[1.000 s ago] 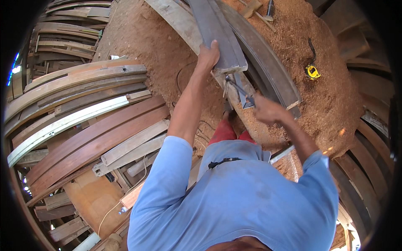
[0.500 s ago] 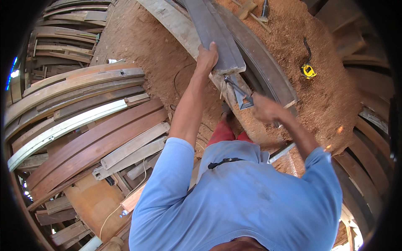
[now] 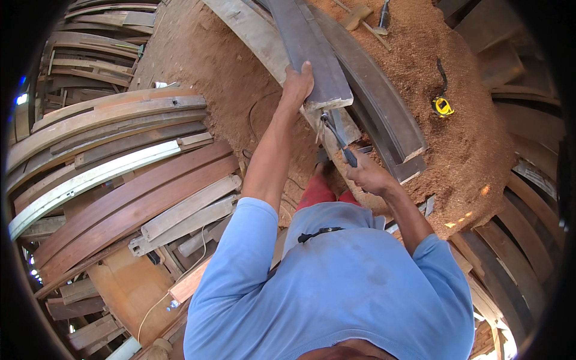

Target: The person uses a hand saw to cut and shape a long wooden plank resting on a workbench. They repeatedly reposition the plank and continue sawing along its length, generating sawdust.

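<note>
As a person in a blue shirt [image 3: 324,288] leans over the work, the left hand [image 3: 298,84] grips the left edge of a long, dark grey-brown wooden plank [image 3: 315,66] near its close end, thumb on the upper face and the other fingers largely hidden from view. The plank stretches away beyond the left hand to the top of the frame, its pale-edged near end lying ahead of the right hand and to its left.

The right hand [image 3: 369,174], lower and farther right, is closed around the dark handle of a slim hammer-like tool with a metal head [image 3: 339,139]. The tool slants up and leftward from that fist, its head just below the plank's near end; whether the two touch cannot be told.

Beneath the plank, a weathered grey curved-looking board [image 3: 258,42] passes ahead of the left hand, while a dark grooved wooden piece [image 3: 393,108] lies just beyond the right. Well to the right of both hands, a yellow tape measure [image 3: 442,107] rests on reddish-brown sawdust [image 3: 468,150]. Far ahead of the right hand sits a pale wooden block on a rod [image 3: 356,17]. Left of the left forearm, reddish-brown planks [image 3: 135,210] lie beside a long white board [image 3: 102,183].
</note>
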`<state>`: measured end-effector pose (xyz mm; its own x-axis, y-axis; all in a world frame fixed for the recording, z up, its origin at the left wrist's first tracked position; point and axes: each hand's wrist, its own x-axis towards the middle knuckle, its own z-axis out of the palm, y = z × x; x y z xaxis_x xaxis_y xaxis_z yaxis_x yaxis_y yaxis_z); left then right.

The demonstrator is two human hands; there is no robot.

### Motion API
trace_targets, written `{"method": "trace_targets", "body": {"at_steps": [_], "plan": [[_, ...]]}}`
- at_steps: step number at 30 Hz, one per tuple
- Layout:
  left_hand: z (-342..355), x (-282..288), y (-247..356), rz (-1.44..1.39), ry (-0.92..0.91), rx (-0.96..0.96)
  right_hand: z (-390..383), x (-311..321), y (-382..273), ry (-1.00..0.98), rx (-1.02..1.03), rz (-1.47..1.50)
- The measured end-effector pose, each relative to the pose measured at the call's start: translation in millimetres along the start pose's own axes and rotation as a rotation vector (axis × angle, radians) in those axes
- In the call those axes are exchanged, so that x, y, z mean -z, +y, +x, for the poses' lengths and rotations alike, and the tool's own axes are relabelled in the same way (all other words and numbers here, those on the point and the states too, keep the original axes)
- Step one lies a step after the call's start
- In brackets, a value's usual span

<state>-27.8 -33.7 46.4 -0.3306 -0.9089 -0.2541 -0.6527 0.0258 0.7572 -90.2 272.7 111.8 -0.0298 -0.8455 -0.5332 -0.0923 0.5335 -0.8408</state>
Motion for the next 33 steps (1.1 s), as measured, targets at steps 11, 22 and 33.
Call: {"method": "trace_targets", "body": {"at_steps": [11, 22, 33], "plan": [[-7.4, 2.7, 10.4, 0.014, -0.013, 0.054, -7.9, -6.8, -20.6, 0.069, 0.002, 0.028], [-21.3, -0.1, 32.0, -0.008, -0.029, 0.072, -7.7, 10.4, -19.5, 0.035, -0.153, -0.348], [-11.3, -8.1, 22.7, 0.014, -0.04, 0.079, -0.1, 18.7, -29.0, -0.018, -0.233, -0.45]]}}
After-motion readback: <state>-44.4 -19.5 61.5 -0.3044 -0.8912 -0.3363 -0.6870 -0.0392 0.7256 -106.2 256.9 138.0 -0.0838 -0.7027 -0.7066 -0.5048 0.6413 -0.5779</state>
